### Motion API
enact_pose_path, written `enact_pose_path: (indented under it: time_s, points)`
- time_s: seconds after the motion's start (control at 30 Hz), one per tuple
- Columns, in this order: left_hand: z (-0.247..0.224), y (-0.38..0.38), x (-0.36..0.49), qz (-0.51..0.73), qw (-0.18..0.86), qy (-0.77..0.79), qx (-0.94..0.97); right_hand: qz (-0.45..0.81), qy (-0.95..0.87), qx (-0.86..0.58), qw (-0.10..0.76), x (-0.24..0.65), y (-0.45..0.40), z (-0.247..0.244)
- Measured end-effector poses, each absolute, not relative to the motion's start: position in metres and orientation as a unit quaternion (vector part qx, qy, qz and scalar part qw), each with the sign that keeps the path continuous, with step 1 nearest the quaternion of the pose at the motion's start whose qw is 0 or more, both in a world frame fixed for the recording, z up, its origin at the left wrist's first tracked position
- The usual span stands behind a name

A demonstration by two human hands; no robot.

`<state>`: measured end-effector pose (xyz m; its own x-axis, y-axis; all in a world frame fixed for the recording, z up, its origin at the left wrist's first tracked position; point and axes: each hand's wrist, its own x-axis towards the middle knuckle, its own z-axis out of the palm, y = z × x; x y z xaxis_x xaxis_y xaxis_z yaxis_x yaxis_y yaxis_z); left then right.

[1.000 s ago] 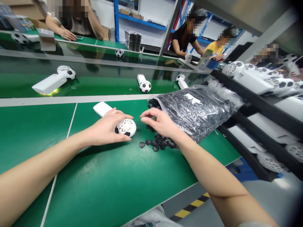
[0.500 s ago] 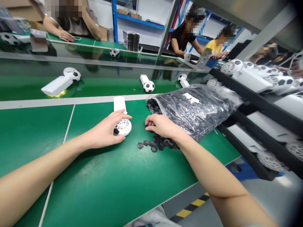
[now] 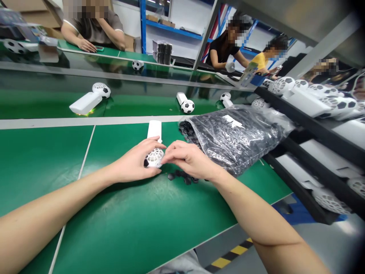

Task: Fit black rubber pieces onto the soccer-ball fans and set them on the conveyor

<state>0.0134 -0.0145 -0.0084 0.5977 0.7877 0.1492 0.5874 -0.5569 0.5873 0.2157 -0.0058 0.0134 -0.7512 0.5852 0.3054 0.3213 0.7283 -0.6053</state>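
My left hand point(image 3: 135, 160) curls round the ball-shaped head of a white handheld fan point(image 3: 154, 156), its thumb and fingers on either side. The head has an openwork soccer-ball grille with a black patch at its left, and the handle points away from me on the green table. At the right edge of that head, my right hand point(image 3: 189, 158) has its fingertips pinched together; whatever is between them is too small to make out. Loose black pentagon pieces point(image 3: 186, 179) lie below my right hand. Behind it, a clear plastic bag point(image 3: 236, 133) full of such pieces lies with its mouth leftward.
Several similar fans, such as a white fan point(image 3: 88, 101) with a glow beneath it, lie on the green conveyor belt point(image 3: 137, 102). To the right, a black rack point(image 3: 310, 118) holds more fans. Co-workers sit across the line, one a person point(image 3: 99, 34) with an arm raised.
My right hand has moved left from beside the bag's mouth to the fan's head. My left hand stays on the fan. The view has shifted slightly, so most things appear further right.
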Motion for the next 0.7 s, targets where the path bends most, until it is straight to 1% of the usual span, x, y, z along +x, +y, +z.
enact_pose_path:
  time_s: [0.07,0.17,0.23,0.33,0.5,0.7]
  points:
    - [-0.008,-0.015,0.014,0.203,0.253,0.399,0.858,0.246,-0.907,-0.243,0.241,0.211,-0.008,0.011]
    - [-0.007,-0.015,0.015,0.21,0.258,0.405,0.852,0.242,-0.898,-0.246,0.271,0.206,-0.008,0.005]
    - [-0.007,-0.016,0.016,0.218,0.253,0.41,0.849,0.277,-0.875,-0.262,0.299,0.204,-0.007,0.0]
    - [-0.008,-0.017,0.018,0.229,0.245,0.418,0.844,0.364,-0.824,-0.296,0.316,0.203,-0.003,-0.008]
    - [-0.01,-0.018,0.021,0.244,0.244,0.432,0.833,0.456,-0.777,-0.304,0.311,0.203,0.006,-0.014]
    - [-0.015,-0.019,0.022,0.274,0.241,0.43,0.826,0.436,-0.802,-0.297,0.279,0.202,0.012,-0.006]
